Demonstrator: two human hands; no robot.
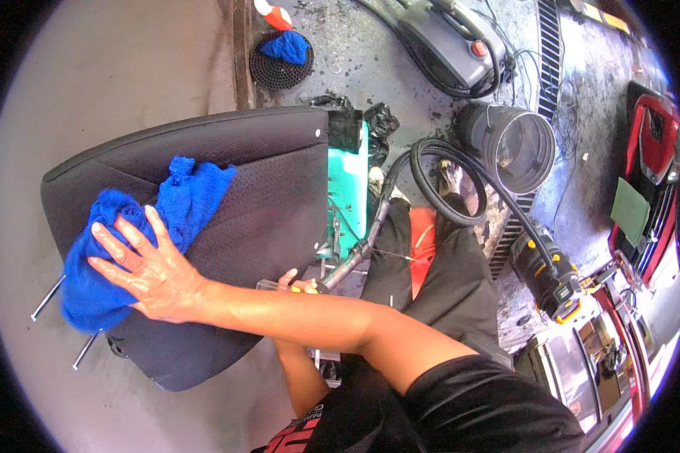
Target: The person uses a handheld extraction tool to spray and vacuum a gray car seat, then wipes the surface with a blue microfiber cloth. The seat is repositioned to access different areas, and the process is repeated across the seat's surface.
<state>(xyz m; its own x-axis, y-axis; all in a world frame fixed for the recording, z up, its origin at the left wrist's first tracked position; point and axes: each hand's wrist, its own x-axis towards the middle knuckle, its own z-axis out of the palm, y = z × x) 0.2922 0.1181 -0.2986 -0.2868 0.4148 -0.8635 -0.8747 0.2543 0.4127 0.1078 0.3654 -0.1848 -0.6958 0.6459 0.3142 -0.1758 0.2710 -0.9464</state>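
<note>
A dark fabric car seat back (272, 204) lies at the left, with two metal headrest posts sticking out at its far left end. My right hand (147, 268) rests flat with fingers spread on a bunched blue cloth (196, 196), pressing it against the seat. That arm crosses over my left forearm. My left hand (291, 283), partly hidden behind the right arm, is closed round a vacuum wand (347, 264) with a clear nozzle at its tip. A ribbed black hose (480, 208) loops from the wand across my legs.
A grey bucket (525, 155), a grey cleaning machine (449, 49) and a black-and-yellow vacuum (540, 272) stand to the right. An orange-and-white bottle (276, 16) and another blue cloth (287, 47) on a round black grate are at the top. A turquoise panel (346, 192) adjoins the seat.
</note>
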